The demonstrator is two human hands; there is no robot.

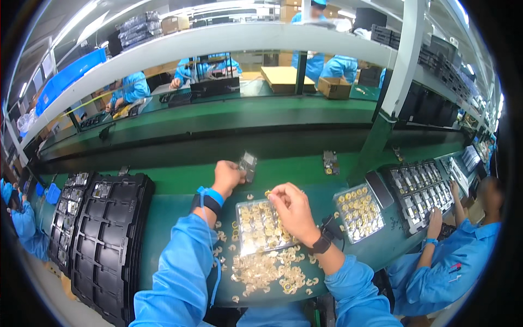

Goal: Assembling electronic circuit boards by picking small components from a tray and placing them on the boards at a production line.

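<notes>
My left hand (227, 176) is closed on the edge of a small grey circuit board (248, 165), tilted up over the green bench. My right hand (293, 209) pinches a small yellow ring-like part (267, 193) between thumb and fingertips, a little to the right of and nearer than the board. Below that hand lies a clear plastic tray (246, 252) with rows of round gold-and-cream parts, partly hidden by the hand. A loose heap of small cream curved pieces (256, 273) spreads over the bench in front of the tray.
Black moulded trays (109, 229) stand at the left, some holding boards. Another clear tray (357, 235) of gold parts sits to the right. A circuit board (330, 162) lies farther back. At the far right, a co-worker's hands (434, 222) reach to a filled black tray (404, 210). A post (395, 103) rises nearby.
</notes>
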